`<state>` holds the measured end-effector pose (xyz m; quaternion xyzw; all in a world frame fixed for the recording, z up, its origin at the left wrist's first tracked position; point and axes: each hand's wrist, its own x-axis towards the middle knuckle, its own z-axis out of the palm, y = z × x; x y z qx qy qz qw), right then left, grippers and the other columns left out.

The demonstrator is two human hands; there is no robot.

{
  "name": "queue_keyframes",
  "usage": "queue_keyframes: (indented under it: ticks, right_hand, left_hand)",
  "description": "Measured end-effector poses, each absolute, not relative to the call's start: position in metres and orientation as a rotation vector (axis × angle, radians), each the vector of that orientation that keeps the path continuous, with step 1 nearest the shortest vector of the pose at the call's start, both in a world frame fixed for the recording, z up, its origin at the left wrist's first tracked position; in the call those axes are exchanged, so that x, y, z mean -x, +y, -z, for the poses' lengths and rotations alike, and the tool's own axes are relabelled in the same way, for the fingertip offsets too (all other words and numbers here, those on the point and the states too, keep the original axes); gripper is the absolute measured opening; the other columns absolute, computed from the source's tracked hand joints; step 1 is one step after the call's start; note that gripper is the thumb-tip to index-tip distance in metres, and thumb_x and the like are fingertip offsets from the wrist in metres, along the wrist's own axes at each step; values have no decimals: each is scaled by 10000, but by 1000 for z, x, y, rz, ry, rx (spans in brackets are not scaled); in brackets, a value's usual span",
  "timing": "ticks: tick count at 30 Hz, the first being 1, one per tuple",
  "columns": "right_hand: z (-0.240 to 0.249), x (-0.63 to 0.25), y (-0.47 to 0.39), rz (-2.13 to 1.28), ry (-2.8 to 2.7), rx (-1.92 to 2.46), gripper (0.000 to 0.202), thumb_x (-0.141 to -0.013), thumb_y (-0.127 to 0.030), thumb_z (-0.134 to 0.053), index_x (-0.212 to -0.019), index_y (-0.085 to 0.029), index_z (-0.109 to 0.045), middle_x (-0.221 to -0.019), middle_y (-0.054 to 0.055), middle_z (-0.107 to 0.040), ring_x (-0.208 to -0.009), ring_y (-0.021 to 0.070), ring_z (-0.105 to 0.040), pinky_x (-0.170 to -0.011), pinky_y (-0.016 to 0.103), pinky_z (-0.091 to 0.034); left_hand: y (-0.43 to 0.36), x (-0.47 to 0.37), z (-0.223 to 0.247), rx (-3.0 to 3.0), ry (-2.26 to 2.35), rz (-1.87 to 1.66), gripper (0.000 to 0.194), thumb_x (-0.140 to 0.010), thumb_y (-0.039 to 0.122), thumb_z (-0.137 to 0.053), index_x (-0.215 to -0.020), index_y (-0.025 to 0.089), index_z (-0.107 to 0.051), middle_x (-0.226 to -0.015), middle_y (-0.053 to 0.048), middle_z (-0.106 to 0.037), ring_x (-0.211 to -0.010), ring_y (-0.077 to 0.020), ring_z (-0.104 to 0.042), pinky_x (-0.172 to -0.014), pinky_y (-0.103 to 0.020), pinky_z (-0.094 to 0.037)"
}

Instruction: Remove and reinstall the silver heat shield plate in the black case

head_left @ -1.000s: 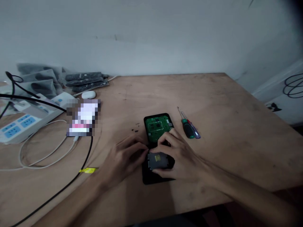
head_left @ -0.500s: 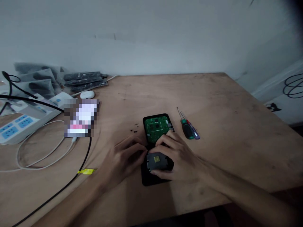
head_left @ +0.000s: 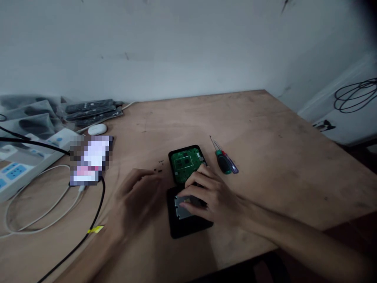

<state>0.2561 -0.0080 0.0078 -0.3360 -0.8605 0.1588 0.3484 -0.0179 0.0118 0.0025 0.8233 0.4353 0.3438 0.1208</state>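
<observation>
An open black case holds a green circuit board [head_left: 185,162] in its upper half. Its lower half, a black cover [head_left: 188,230], lies below with a grey metal plate [head_left: 180,212] on it. My right hand [head_left: 206,194] is over the plate, thumb and index finger bent close together; whatever is between them is too small to make out. The plate's yellow square is mostly hidden by the fingers. Motion blurs my left hand [head_left: 140,198], left of the cover and apart from it. Small dark screws [head_left: 159,170] lie left of the board.
Two screwdrivers [head_left: 225,161] lie right of the case. At the left are a blurred-out phone [head_left: 92,159], a white earbud case [head_left: 97,129], a power strip [head_left: 13,177], cables and plastic-bagged items [head_left: 91,110]. A wall stands behind the table [head_left: 279,169].
My left hand has moved left, away from the plate. My right thumb has shifted from the plate's lower edge up toward the index finger. The view has shifted slightly.
</observation>
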Motion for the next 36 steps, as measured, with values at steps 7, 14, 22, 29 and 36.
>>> queue_keyframes:
  ticks: [7, 14, 22, 29, 36]
  right_hand:
    - [-9, -256, -9, -443, -2103, 869, 125, -1033, -179, -756, -960, -179, -656, -936, 40, -667, -931, 218, -587, -890, 407, -487]
    - [-11, -252, -16, -387, -2074, 806, 197, -983, -88, -739, -1115, -188, -631, -994, 39, -732, -908, 211, -622, -858, 399, -505]
    - [-25, -262, -11, -283, -1994, 884, 165, -1003, -76, -659, -1096, -211, -631, -925, 32, -711, -861, 214, -640, -846, 412, -508]
    - [-37, -311, -7, -150, -1906, 1399, 97, -1017, -159, -661, -1056, -241, -697, -1008, 39, -718, -942, 248, -673, -836, 401, -508]
    - [-21, -361, -3, -237, -1760, 1782, 115, -1021, -345, -677, -1021, -238, -719, -931, 51, -771, -769, 254, -685, -715, 391, -491]
  left_hand:
    - [31, 24, 4, -2453, 1445, -962, 220, -1110, 346, -607, -1168, 245, -794, -1182, -79, -779, -1112, -285, -722, -956, -484, -602]
    - [26, 16, 2, -2361, 1325, -1025, 212, -1106, 264, -608, -1194, 223, -797, -1196, -80, -786, -1096, -258, -725, -925, -459, -618]
    - [30, 21, 8, -2356, 1383, -1028, 258, -1111, 220, -566, -1167, 246, -816, -1130, -50, -808, -1024, -246, -749, -876, -446, -618]
    - [31, 19, 9, -2352, 1415, -1023, 265, -1118, 228, -559, -1143, 250, -821, -1113, -38, -813, -1019, -231, -761, -886, -423, -630]
    - [28, 18, 6, -2390, 1444, -970, 215, -1128, 315, -586, -1165, 253, -789, -1092, -40, -800, -994, -229, -754, -867, -396, -612]
